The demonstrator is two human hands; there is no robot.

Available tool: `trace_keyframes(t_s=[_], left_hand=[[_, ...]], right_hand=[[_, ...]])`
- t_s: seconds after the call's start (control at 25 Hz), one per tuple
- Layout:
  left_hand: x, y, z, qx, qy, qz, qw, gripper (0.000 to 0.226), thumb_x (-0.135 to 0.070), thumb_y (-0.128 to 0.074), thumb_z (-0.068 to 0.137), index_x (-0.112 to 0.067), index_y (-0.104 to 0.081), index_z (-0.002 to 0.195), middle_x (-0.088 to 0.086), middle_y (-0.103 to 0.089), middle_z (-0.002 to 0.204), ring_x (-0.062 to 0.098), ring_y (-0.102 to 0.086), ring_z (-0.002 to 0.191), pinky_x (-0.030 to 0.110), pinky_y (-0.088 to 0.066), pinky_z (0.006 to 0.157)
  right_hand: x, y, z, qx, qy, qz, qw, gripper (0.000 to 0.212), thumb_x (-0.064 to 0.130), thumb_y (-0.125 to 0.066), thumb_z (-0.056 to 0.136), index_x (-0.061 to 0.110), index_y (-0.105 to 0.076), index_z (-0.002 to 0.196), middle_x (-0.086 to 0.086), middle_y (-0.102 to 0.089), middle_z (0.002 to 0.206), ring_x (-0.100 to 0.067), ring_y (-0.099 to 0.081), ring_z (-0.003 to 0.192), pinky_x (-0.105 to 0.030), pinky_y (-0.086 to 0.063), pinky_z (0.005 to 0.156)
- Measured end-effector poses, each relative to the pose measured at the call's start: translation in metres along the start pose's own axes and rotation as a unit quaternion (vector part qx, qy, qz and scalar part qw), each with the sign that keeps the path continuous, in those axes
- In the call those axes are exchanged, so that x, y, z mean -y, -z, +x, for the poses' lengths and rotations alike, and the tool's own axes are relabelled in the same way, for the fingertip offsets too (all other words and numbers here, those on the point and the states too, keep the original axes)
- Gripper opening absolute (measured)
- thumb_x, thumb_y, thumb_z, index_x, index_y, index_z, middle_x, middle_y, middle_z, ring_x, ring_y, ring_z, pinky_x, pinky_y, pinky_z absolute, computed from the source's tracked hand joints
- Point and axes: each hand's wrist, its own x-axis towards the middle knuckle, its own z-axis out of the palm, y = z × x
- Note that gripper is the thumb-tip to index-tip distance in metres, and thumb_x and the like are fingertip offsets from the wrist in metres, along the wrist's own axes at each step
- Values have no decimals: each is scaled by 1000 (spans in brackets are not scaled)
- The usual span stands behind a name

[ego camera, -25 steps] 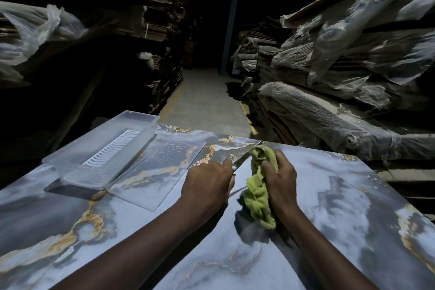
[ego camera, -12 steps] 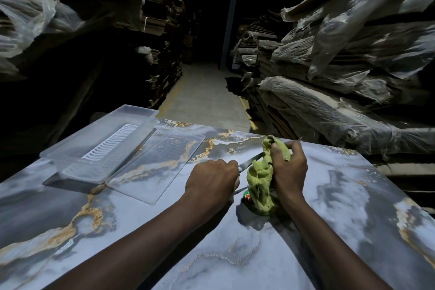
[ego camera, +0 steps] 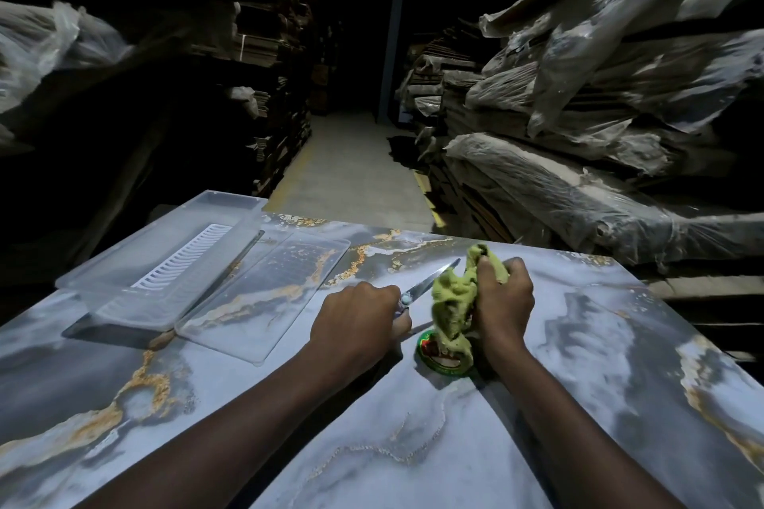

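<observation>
Far left of frame: clear tray (ego camera: 231,196) on the table (ego camera: 620,343), white slatted insert (ego camera: 182,256) inside it. Just right of it lies a flat clear lid (ego camera: 268,293), touching or nearly touching the tray; cannot tell which.

Centre: left hand (ego camera: 355,318) fisted round the handle end of the scissors (ego camera: 430,279), upper blade angled up and right, off the table. A second blade seems to show low by the knuckles, so they are likely spread.

Right of the blade: green cloth (ego camera: 452,302) bunched in the right hand (ego camera: 502,298), fingers curled tight round it, cloth at the blade near its tip. The cloth's tail hangs onto a round tin (ego camera: 442,360) on the table, label up.

Far right: plastic-wrapped stacks (ego camera: 578,178), off the table.

Step, as judged: wiping or polishing the blade, at the tip end. The next move calls for a steady left grip, cloth pinched on the blade's flats and drawn along it, fingers kept off the edge.
</observation>
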Motion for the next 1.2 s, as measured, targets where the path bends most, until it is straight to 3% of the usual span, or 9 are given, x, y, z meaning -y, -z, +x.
trace_keyframes(t_s=[0.12,0.28,0.36,0.44,0.56,0.64,0.84,1.04,1.2], left_hand=[[1,-4,2,0,15,-13,1000,23,-41,-44,87,-20,-48,81,8,-62,82,27,-52,72,32,-32,56],[0,-1,0,-16,-9,12,1000,26,-43,-42,89,-21,-55,93,9,-63,83,30,-59,78,32,-33,57],[1,0,-1,-20,-5,14,1000,26,-43,-42,89,-20,-53,89,8,-62,81,30,-58,76,32,-33,56],[0,-2,0,-8,-2,11,1000,26,-42,-43,87,-18,-54,88,8,-60,79,30,-58,75,33,-36,56],[0,-6,2,-7,0,-14,1000,23,-41,-43,88,-20,-50,84,7,-62,78,27,-56,71,33,-41,57],[2,-9,4,-12,0,-30,999,23,-41,-42,89,-21,-49,82,5,-61,76,24,-54,68,32,-43,58],[7,-13,4,-17,27,-48,998,26,-39,-42,91,-18,-43,77,3,-53,70,23,-46,65,30,-32,54],[14,0,15,-60,2,-253,966,29,-26,-40,99,-12,-60,84,0,-60,74,19,-56,68,33,-43,62],[8,29,19,126,109,-602,781,43,-28,-30,105,1,-62,103,12,-72,81,31,-70,74,30,-54,58]], right_hand=[[0,6,-9,50,148,18,988,28,36,-57,84,16,-41,72,-1,-45,57,-25,-46,57,-35,-36,54],[6,-3,-32,132,443,-199,864,20,39,-52,82,21,-43,79,-4,-53,48,-34,-50,44,-25,-27,43],[10,-6,-24,62,401,-266,875,14,33,-56,84,19,-52,84,-7,-57,52,-36,-54,46,-27,-30,46],[6,-1,-8,28,257,-294,920,13,32,-55,89,20,-56,93,-14,-62,65,-39,-59,61,-33,-36,52],[-12,11,11,38,7,-156,987,23,33,-52,90,16,-42,78,-10,-53,68,-38,-51,73,-40,-36,58],[-14,13,13,11,-51,-35,998,30,28,-54,91,13,-36,71,-5,-44,62,-33,-45,70,-39,-31,57],[-10,11,2,50,97,-97,989,28,29,-57,90,18,-38,73,-6,-48,60,-33,-45,64,-40,-34,56],[-16,8,0,77,162,-157,971,23,33,-57,91,19,-42,81,-11,-54,63,-36,-50,64,-37,-35,53],[-19,9,2,74,160,-151,973,22,34,-56,91,21,-41,81,-11,-55,64,-36,-50,64,-36,-35,53]])
